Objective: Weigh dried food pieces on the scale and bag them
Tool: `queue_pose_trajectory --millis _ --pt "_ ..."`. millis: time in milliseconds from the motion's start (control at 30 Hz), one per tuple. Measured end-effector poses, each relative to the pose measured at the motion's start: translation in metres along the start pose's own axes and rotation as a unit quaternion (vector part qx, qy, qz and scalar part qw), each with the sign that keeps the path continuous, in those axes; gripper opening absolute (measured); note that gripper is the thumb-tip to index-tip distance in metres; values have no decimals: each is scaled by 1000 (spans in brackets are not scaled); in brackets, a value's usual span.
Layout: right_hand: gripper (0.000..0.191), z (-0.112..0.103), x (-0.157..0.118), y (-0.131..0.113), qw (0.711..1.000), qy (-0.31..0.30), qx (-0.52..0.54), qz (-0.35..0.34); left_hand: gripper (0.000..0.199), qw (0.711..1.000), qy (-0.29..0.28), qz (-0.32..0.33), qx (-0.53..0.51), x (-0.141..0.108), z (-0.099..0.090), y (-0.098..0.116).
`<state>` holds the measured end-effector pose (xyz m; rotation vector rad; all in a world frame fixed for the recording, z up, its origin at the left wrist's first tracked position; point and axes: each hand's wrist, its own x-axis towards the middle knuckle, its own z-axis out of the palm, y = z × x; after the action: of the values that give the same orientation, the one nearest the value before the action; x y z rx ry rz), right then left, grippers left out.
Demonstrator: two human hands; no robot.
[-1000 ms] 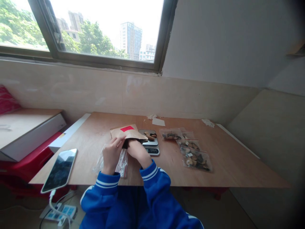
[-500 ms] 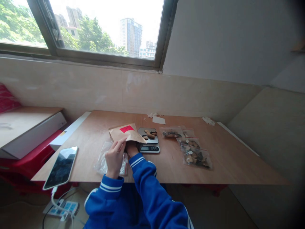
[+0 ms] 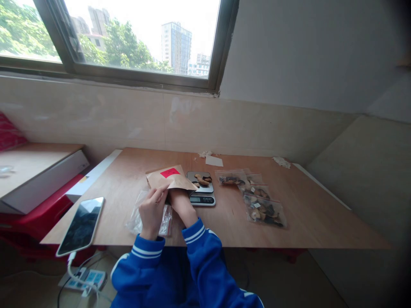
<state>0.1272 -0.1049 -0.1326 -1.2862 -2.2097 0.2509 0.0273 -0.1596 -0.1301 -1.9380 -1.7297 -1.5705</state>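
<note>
My left hand (image 3: 152, 209) pinches the near edge of a brown paper bag (image 3: 157, 179) that has a red label. Inside the bag's mouth is my right hand (image 3: 181, 204); its fingers are hidden, only the back of the hand and the wrist show. Just right of the bag stands a kitchen scale (image 3: 210, 199), its plate partly covered by the bag's corner. Several dried brown slices (image 3: 202, 179) lie on the plate. Clear plastic bags (image 3: 136, 218) lie on the table below and beside my left hand.
Several zip bags of dried slices (image 3: 265, 211) lie right of the scale on the wooden table (image 3: 316, 218). A white card (image 3: 214, 161) is behind the scale. A phone (image 3: 81, 226) with a cable overhangs the left front edge. A power strip (image 3: 85, 279) is below.
My right hand has drawn partly back toward me, so more of its back and wrist shows. The paper bag and my left hand have barely moved.
</note>
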Motion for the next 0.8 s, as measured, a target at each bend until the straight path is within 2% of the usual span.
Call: queue_pose_trajectory --millis 100,167,267,367,467,533,600,700,800 --pt "40 -18 -20 -4 999 -13 31 19 25 1000 -12 -6 7 3 -1 1" --pt "38 -27 -33 -5 998 3 57 42 25 1000 -24 -12 13 6 -1 4" --pt "32 -36 -50 -1 989 44 115 79 24 999 -34 -14 13 11 0 7" --pt "21 -44 -66 8 969 88 218 78 24 999 -34 -11 13 15 1 7" --pt "17 -50 -80 26 945 171 270 76 23 1000 -18 -13 12 19 0 3" --pt "17 -53 -85 45 939 244 226 91 22 1000 -9 -14 8 22 0 0" --pt "16 -54 -86 69 942 284 135 113 21 1000 -6 -16 8 25 -1 -2" --pt "17 -51 -82 103 959 250 31 128 22 1000 -1 -16 18 28 -3 -3" --pt "27 -46 -75 126 974 196 -14 115 23 1000 3 -11 22 29 -3 -3"
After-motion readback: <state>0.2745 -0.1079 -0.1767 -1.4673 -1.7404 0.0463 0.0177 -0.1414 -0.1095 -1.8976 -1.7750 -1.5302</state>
